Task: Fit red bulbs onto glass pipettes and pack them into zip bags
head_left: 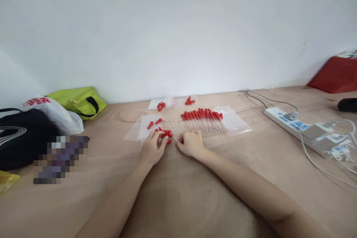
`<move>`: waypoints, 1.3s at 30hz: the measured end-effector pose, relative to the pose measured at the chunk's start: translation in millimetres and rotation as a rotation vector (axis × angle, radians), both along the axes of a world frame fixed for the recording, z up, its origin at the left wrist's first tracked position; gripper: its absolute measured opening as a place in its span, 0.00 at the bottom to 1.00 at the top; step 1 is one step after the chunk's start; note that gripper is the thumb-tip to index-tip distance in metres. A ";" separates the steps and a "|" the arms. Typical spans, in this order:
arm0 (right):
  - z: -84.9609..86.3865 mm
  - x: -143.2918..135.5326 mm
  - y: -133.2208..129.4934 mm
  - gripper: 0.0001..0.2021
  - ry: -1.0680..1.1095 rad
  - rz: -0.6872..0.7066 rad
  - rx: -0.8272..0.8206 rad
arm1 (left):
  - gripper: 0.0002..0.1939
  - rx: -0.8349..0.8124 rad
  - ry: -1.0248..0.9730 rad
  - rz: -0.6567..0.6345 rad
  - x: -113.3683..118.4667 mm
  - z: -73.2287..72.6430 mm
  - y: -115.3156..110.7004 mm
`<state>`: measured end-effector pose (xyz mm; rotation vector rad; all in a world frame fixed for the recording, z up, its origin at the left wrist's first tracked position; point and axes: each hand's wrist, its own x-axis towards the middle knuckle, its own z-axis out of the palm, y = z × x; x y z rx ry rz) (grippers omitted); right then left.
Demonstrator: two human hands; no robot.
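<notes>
My left hand (152, 148) is at the centre of the table, its thumb and fingers curled around a small red bulb-shaped piece (166, 133) in a loose pile of such pieces. Beside it my right hand (192, 144) is closed, thumb and fingertips pinching the end of a thin pale stick (174, 139). Between and just beyond the hands lie several bare thin sticks (176, 128) side by side. Farther right is a row of sticks topped with red bulbs (202, 113), lying on clear plastic. Two loose red pieces (150, 125) rest on a clear plastic bag (142, 126) at left.
Small clusters of red pieces (161, 106) lie near the wall on clear bags. A white power strip (290, 124) with plugs and cables occupies the right. Black (25, 137), white (55, 113) and lime-green bags (78, 100) stand at left. A red bag (336, 74) sits far right.
</notes>
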<state>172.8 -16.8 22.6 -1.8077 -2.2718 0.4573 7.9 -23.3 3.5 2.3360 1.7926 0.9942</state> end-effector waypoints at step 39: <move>-37.2 81.8 -16.5 0.06 0.281 0.179 0.406 | 0.04 -0.072 -0.265 -0.343 34.1 1.0 -24.4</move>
